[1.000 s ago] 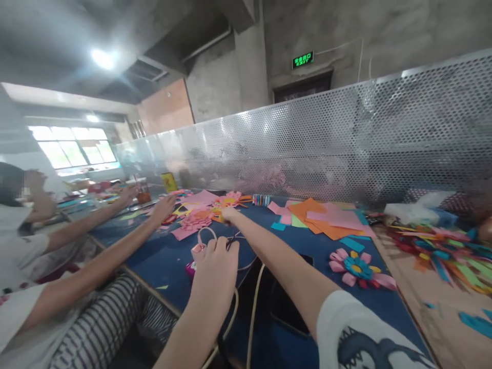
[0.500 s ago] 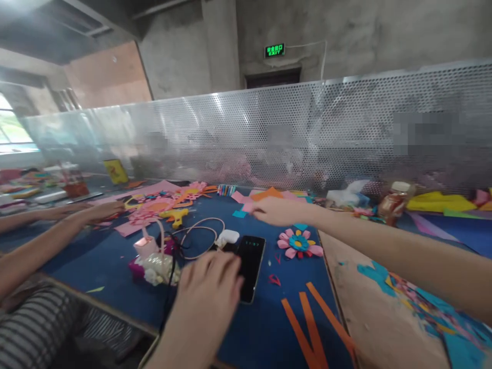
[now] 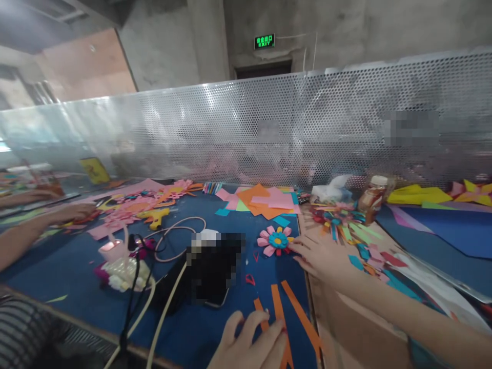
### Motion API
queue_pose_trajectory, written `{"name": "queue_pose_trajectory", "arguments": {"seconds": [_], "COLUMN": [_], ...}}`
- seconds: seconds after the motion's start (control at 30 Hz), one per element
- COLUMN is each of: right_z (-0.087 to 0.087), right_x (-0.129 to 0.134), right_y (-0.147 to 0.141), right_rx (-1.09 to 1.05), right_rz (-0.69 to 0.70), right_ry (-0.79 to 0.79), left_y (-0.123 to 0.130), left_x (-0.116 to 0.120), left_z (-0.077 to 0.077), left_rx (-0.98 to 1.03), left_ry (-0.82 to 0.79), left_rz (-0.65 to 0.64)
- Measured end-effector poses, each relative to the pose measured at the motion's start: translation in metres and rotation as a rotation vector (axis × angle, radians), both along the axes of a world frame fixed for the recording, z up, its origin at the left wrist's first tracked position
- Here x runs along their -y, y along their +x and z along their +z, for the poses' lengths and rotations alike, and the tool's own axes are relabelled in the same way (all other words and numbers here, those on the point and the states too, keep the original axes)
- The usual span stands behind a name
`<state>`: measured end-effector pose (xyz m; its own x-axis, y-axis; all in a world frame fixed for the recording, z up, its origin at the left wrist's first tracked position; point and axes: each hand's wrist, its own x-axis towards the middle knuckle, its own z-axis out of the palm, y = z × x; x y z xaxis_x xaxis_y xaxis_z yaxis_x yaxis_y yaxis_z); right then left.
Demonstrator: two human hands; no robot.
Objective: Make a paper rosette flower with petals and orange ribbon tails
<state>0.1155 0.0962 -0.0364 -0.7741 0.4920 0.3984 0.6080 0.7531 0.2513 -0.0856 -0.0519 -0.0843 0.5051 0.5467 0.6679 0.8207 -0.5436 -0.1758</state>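
Observation:
My right hand [image 3: 325, 256] reaches in from the right, fingers stretched out and apart. Its fingertips are at the right edge of a paper flower [image 3: 277, 240] with pink petals and a blue centre, lying flat on the blue table. Whether they press on a petal I cannot tell. At the bottom, my left hand [image 3: 251, 341] is over orange paper strips [image 3: 302, 312], its fingers loosely bent and spread, with no object visibly gripped. A small red paper scrap [image 3: 250, 280] lies between the flower and the strips.
A dark phone [image 3: 215, 297], partly blurred out, and cables [image 3: 165, 312] lie left of centre. Coloured paper sheets [image 3: 265, 200] and a yellow glue gun [image 3: 154, 218] are farther back. A jar [image 3: 372, 200] stands right, before the perforated metal screen [image 3: 230, 133]. Another person's hand [image 3: 79, 212] works at left.
My right hand has come back from the paper sheets to the flower's right side. My left hand has moved from beside the phone to the orange strips. The view has shifted right.

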Motion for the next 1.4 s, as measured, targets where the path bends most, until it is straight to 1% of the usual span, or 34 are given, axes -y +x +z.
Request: {"name": "queue_pose_trajectory", "arguments": {"seconds": [0.1,0.2,0.27,0.33,0.37,0.43,0.5,0.67,0.73,0.83,0.9,1.0,1.1,1.17,1.23,1.4], "right_z": [0.002,0.005,0.006,0.004,0.003,-0.001,-0.006,-0.023,-0.024,-0.017,-0.008,0.004,0.01,0.011,0.01,0.002], "right_x": [0.009,0.035,0.056,0.072,0.076,0.08,0.078,0.073,0.071,0.063,0.051,0.02,-0.013,-0.031,-0.043,-0.053], "right_y": [-0.001,0.002,0.005,0.009,0.011,0.015,0.017,0.015,0.013,0.012,0.011,0.006,-0.003,-0.009,-0.012,-0.014], "right_rx": [-0.055,-0.134,-0.126,-0.093,-0.092,-0.093,-0.118,-0.234,-0.259,-0.26,-0.235,-0.2,-0.118,-0.05,-0.004,0.071], "right_rz": [0.059,0.168,0.23,0.275,0.292,0.3,0.266,0.179,0.159,0.146,0.151,0.105,0.059,0.08,0.112,0.186], "right_ry": [0.0,-0.122,-0.184,-0.165,-0.126,-0.04,0.025,0.055,0.05,-0.036,-0.098,-0.139,-0.181,-0.189,-0.186,-0.195], "left_y": [-0.001,-0.001,-0.001,-0.001,-0.001,-0.003,-0.004,-0.002,0.0,0.004,0.005,0.006,0.006,0.005,0.005,0.005], "left_x": [-0.006,-0.013,-0.016,-0.018,-0.019,-0.022,-0.024,-0.028,-0.031,-0.035,-0.037,-0.039,-0.041,-0.043,-0.045,-0.051], "left_z": [0.003,0.002,0.001,0.003,0.004,0.007,0.011,0.018,0.019,0.021,0.021,0.018,0.012,0.009,0.007,0.005], "left_rx": [-0.057,-0.075,-0.064,-0.049,-0.045,-0.048,-0.065,-0.08,-0.073,-0.082,-0.076,-0.049,-0.019,-0.031,-0.055,-0.041], "left_ry": [0.018,0.001,-0.033,-0.056,-0.064,-0.068,-0.06,-0.044,-0.045,-0.053,-0.051,-0.043,-0.007,0.003,-0.003,0.026], "left_rz": [-0.002,0.029,0.046,0.049,0.044,0.028,0.008,-0.006,-0.019,-0.043,-0.051,-0.051,-0.043,-0.035,-0.032,-0.033]}}
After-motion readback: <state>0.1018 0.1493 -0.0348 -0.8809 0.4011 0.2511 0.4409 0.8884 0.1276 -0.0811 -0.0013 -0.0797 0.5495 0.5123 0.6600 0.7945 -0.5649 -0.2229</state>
